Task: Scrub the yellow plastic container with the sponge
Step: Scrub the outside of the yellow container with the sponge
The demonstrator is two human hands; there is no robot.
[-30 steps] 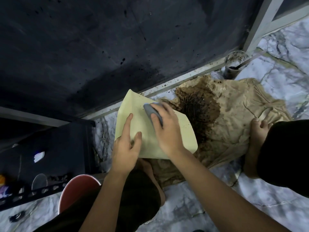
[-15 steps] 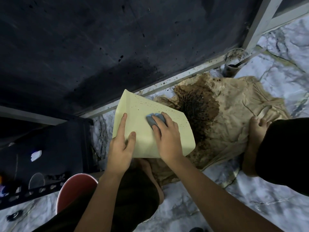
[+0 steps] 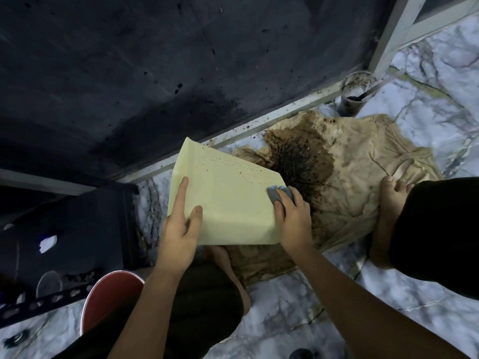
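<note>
I see the yellow container (image 3: 228, 198) held up off the floor near the middle of the view, tilted, with its broad flat side facing me. Small dark specks dot its upper part.

My left hand (image 3: 178, 229) holds its near left corner: the index finger lies straight up the face, a second finger rests beside it, and the remaining fingers are hidden behind the edge, so I cannot tell how far they wrap.

My right hand (image 3: 293, 218) is at the right edge of the container, its fingers curled over a grey-blue sponge (image 3: 278, 194) and pressing it against the yellow face near that edge. Only the upper part of the sponge shows past the fingertips.

Below and to the right of the container, a tan cloth (image 3: 363, 172) lies crumpled on the marble floor (image 3: 285, 320). A dark brown stain (image 3: 300, 156) with black flecks covers its upper left part, just behind the sponge hand. 1 bare foot (image 3: 391, 203) rests on the right side of the cloth, and the other foot (image 3: 223, 257) shows just under the container.

A speckled cup (image 3: 355, 97) stands on the floor beyond the cloth, by a pale frame (image 3: 394, 35). A dark panel (image 3: 155, 73) fills the upper left. A red bowl (image 3: 108, 296) sits at the lower left, next to a black rack (image 3: 51, 304).
</note>
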